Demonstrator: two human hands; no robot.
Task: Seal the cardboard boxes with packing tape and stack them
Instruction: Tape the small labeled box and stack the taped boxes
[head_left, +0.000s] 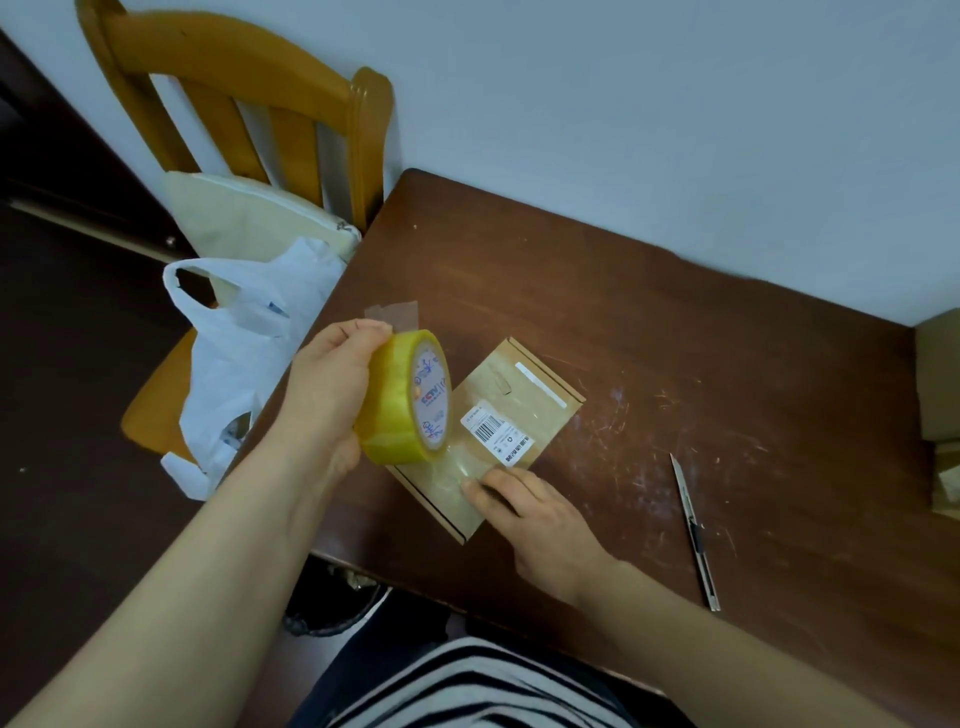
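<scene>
A flat cardboard box (519, 410) lies on the dark brown desk (675, 322), near the desk's left edge, in the middle of the frame. On its top there is a white label with a barcode (496, 434).

The left hand (332, 395) holds a roll of yellowish packing tape (408, 397) just above the left part of the box. Its fingers (363, 327) are curled over the top of the roll and the thumb is under it, so the hand is grasping the roll. The roll stands on its edge, and its printed core faces to the right.

A shiny strip of tape (457, 462) goes from the bottom of the roll across the box to the right hand (535, 512). This hand rests on the lower corner of the box, and its fingers (483, 488) press down on the tape; they are not closed around anything.

A utility knife (693, 530) lies on the desk to the right, well apart from the box. More cardboard boxes (940, 384) are at the right edge of the frame. A short piece of tape (392, 312) sticks to the desk's left edge. At the upper left stands a wooden chair (249, 88), with a cream cloth bag (244, 213) and a white plastic bag (234, 374) on it
</scene>
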